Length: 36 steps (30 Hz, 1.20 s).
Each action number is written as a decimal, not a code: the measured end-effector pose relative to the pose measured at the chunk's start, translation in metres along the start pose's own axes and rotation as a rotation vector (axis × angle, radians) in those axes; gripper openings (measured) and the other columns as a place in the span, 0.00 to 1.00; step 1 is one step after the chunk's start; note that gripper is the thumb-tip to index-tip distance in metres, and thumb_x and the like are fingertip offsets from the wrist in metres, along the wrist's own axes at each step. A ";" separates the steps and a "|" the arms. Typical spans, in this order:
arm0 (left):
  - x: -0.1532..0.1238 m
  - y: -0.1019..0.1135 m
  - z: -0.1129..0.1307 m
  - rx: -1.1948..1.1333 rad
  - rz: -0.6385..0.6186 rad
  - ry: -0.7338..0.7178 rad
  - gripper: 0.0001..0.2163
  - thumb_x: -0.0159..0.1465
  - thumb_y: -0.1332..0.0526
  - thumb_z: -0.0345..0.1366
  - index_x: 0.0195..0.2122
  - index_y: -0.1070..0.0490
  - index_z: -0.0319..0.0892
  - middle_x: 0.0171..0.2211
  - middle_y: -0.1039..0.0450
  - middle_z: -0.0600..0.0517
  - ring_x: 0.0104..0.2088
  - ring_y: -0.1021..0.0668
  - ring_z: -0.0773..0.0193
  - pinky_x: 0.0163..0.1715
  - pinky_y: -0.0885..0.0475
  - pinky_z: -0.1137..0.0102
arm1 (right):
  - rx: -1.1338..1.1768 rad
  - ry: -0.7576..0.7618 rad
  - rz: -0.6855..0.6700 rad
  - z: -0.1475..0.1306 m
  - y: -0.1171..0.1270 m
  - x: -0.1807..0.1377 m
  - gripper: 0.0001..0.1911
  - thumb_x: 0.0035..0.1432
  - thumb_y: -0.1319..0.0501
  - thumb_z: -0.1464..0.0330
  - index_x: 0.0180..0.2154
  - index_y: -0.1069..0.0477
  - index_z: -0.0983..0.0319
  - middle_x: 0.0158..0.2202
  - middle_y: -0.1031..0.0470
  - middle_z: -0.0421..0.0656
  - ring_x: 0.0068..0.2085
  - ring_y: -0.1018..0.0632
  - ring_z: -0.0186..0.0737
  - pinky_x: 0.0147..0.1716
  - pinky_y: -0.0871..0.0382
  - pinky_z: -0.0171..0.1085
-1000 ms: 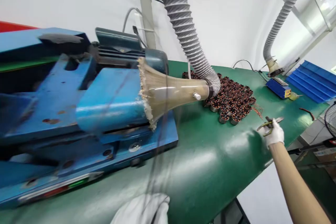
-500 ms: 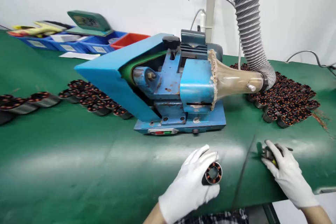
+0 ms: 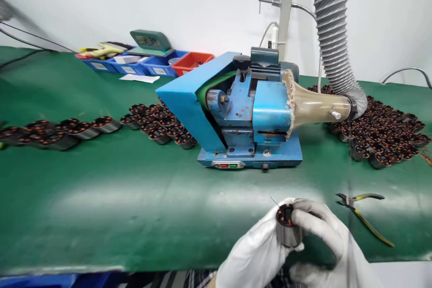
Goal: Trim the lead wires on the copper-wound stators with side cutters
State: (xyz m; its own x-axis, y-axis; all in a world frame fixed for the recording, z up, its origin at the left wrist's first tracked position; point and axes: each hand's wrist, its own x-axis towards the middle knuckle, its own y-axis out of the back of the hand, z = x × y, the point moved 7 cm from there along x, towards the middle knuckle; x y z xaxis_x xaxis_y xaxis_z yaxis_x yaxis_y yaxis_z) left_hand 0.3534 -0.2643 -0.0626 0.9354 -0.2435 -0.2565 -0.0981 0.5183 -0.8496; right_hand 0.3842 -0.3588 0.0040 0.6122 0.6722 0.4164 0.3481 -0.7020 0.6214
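Observation:
A motor stator (image 3: 289, 235), a metal cylinder with copper windings in its black top, stands upright between my white-gloved hands, just over the near part of the table. My left hand (image 3: 256, 252) is closed around its left side. A thin wire end sticks up from the stator's top left. On the top rim at the right lie the fingers of my right hand (image 3: 332, 234), curled against it, with the thumb lower and apart. Side cutters (image 3: 351, 201) with yellow-green handles rest on the table to the right, handles spread, out of my grasp.
A blue belt-driven machine (image 3: 229, 112) with a clear funnel (image 3: 317, 104) and grey hose (image 3: 334, 27) stands ahead. Many stators (image 3: 381, 159) are grouped at right, others (image 3: 158, 135) in rows at left. Blue bins (image 3: 162, 69) and a red bin (image 3: 192, 60) sit at the back.
My right hand has let go of the side cutters, leaving them on the table, and moved left to the stator. The stator is tipped more upright. The view has shifted left.

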 end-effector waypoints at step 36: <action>-0.017 -0.024 -0.007 0.029 0.022 0.073 0.19 0.59 0.41 0.51 0.40 0.28 0.40 0.35 0.25 0.46 0.32 0.22 0.59 0.36 0.28 0.65 | 0.680 -0.419 0.321 0.017 0.014 0.012 0.12 0.44 0.30 0.65 0.36 0.22 0.57 0.30 0.22 0.44 0.25 0.24 0.37 0.24 0.28 0.33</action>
State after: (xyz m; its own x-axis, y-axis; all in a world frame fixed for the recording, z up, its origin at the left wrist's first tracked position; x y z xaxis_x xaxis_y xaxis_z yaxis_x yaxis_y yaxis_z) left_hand 0.3379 -0.2785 -0.0407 0.9057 -0.2901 -0.3092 -0.1081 0.5472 -0.8300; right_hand 0.4086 -0.3646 0.0062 0.9187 0.3688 0.1410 0.3812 -0.9216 -0.0732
